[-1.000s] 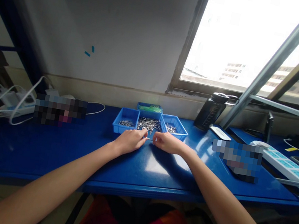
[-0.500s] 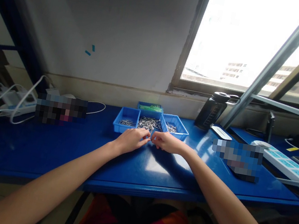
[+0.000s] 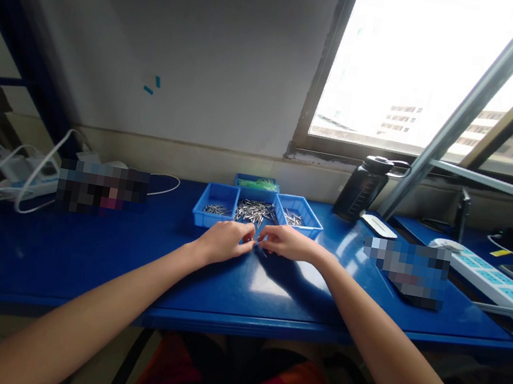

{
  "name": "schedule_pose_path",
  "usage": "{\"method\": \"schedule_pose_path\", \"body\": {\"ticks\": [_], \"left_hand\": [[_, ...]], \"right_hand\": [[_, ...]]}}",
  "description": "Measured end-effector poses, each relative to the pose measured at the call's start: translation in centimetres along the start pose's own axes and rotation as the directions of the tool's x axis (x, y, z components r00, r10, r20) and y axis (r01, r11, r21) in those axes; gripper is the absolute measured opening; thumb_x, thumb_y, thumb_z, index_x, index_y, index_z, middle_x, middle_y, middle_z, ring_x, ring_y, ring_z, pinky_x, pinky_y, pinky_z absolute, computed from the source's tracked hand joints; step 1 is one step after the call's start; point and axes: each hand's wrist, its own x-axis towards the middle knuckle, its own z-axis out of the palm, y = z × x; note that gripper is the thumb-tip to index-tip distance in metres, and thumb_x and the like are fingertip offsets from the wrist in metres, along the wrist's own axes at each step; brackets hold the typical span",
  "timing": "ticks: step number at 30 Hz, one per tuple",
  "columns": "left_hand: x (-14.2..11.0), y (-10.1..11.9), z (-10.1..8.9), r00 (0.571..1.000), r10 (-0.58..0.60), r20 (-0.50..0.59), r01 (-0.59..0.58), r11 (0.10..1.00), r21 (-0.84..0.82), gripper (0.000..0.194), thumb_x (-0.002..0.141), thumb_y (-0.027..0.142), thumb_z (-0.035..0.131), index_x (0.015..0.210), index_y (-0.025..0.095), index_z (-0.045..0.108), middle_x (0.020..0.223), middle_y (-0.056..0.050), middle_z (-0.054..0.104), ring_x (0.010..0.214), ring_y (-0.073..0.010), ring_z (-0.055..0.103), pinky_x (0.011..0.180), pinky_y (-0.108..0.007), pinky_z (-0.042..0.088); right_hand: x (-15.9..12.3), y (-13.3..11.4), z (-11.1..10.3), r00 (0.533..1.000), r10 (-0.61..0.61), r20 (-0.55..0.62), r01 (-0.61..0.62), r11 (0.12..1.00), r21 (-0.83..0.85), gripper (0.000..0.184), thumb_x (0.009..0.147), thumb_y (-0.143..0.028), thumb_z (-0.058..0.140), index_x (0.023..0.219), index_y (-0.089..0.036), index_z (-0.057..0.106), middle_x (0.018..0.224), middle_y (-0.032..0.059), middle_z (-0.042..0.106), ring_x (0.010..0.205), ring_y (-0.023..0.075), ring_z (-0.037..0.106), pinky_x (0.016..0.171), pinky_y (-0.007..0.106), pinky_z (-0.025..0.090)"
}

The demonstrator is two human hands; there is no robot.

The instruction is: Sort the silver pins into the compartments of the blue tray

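"Head view, at the blue bench (image 3: 91, 255): how are the arms posed?"

"Left arm (image 3: 102, 304) and right arm (image 3: 384, 340) reach forward from the lower corners and angle inward, the wrists low over the bench top. Left hand (image 3: 225, 241) and right hand (image 3: 291, 243) face each other just in front of the bins, knuckles up, fingers curled, fingertips near one another."

"Is either hand clamped on anything?"

"Cannot tell. Something small shows at the fingertips, too blurred to identify, and whether either hand's fingers close on it is unclear."

"And the slender metal pieces (image 3: 257, 211)?"

"Heaped in the middle bin (image 3: 258, 197), just beyond the fingertips. Smaller lots of similar pieces lie in the left bin (image 3: 212, 221) and the right bin (image 3: 307, 232), which flank it. Behind stands the rear bin (image 3: 238, 181), holding green items (image 3: 260, 184)."

"What else surrounds the scene?"

"A dark bottle (image 3: 362, 187) stands beyond the right bin, near the window (image 3: 383, 62). Farther right lies a white power strip (image 3: 485, 273); white cables (image 3: 33, 179) loop at far left."
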Motion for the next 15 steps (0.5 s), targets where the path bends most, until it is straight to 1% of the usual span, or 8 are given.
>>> {"method": "schedule_pose_path", "body": {"ticks": [4, 9, 12, 15], "left_hand": [[0.01, -0.08, -0.04, 1.000, 0.012, 0.022, -0.013, 1.000, 0.011, 0.020, 0.081, 0.036, 0.044, 0.084, 0.021, 0.057, 0.078, -0.001, 0.063, 0.071, -0.0159, 0.058, 0.061, -0.023, 0.040], [0.07, -0.20, 0.11, 0.999, 0.035, 0.023, -0.035, 0.999, 0.022, 0.021, 0.082, 0.036, 0.043, 0.086, 0.022, 0.058, 0.080, -0.002, 0.063, 0.072, -0.0161, 0.058, 0.060, -0.023, 0.039], [0.05, -0.28, 0.13, 0.999, 0.027, 0.022, -0.028, 0.998, 0.049, 0.024, 0.082, 0.038, 0.041, 0.083, 0.021, 0.059, 0.078, -0.002, 0.063, 0.070, -0.0166, 0.058, 0.059, -0.023, 0.038], [0.00, -0.38, 0.10, 1.000, -0.002, 0.027, 0.000, 0.997, 0.079, 0.028, 0.082, 0.040, 0.039, 0.078, 0.020, 0.059, 0.073, -0.003, 0.063, 0.066, -0.0173, 0.058, 0.056, -0.023, 0.036]], "right_hand": [[-0.13, -0.30, -0.04, 1.000, -0.009, 0.003, 0.009, 1.000, 0.028, 0.031, 0.080, -0.041, 0.044, 0.090, -0.015, 0.058, 0.063, 0.0002, 0.058, 0.051, 0.0097, 0.052, 0.050, 0.020, 0.039], [0.10, -0.26, 0.26, 1.000, -0.020, 0.009, 0.020, 1.000, 0.016, 0.030, 0.081, -0.041, 0.042, 0.085, -0.015, 0.059, 0.061, -0.0001, 0.057, 0.050, 0.0093, 0.051, 0.050, 0.021, 0.039], [0.13, -0.07, 0.25, 1.000, -0.019, 0.002, 0.019, 1.000, 0.010, 0.028, 0.081, -0.039, 0.043, 0.083, -0.016, 0.058, 0.060, -0.0003, 0.057, 0.049, 0.0090, 0.050, 0.050, 0.020, 0.039], [0.03, 0.16, 0.03, 1.000, 0.008, -0.012, -0.008, 1.000, 0.004, 0.027, 0.081, -0.038, 0.042, 0.082, -0.016, 0.058, 0.061, -0.0002, 0.057, 0.049, 0.0092, 0.050, 0.050, 0.021, 0.039]]}}
